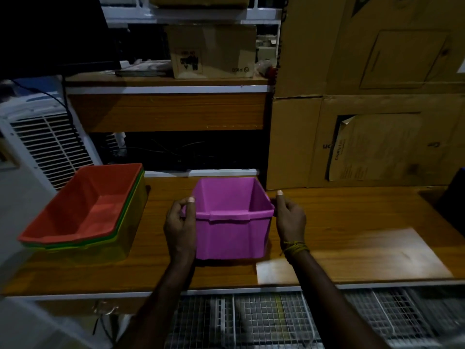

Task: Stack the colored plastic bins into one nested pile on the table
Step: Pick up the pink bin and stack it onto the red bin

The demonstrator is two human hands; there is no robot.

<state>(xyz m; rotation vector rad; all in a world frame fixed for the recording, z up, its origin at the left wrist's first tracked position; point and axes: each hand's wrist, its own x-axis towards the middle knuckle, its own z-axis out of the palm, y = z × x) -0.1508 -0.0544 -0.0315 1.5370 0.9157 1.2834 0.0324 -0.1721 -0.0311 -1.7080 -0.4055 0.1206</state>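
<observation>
A magenta plastic bin [231,235] stands upright in the middle of the wooden table [339,217]. My left hand [180,222] grips its left rim, thumb on top. My right hand [289,217] grips its right rim the same way. To the left, near the table's corner, sits a nested pile: a red bin [83,210] on top, inside a green one [118,229], inside a yellow one [105,250]. The pile stands apart from the magenta bin.
Large cardboard boxes [364,137] wall off the back right of the table. A wooden shelf [166,112] with a smaller box rises behind. A white louvred appliance [47,144] stands at the left. Wire racks [276,321] show below the table's front edge.
</observation>
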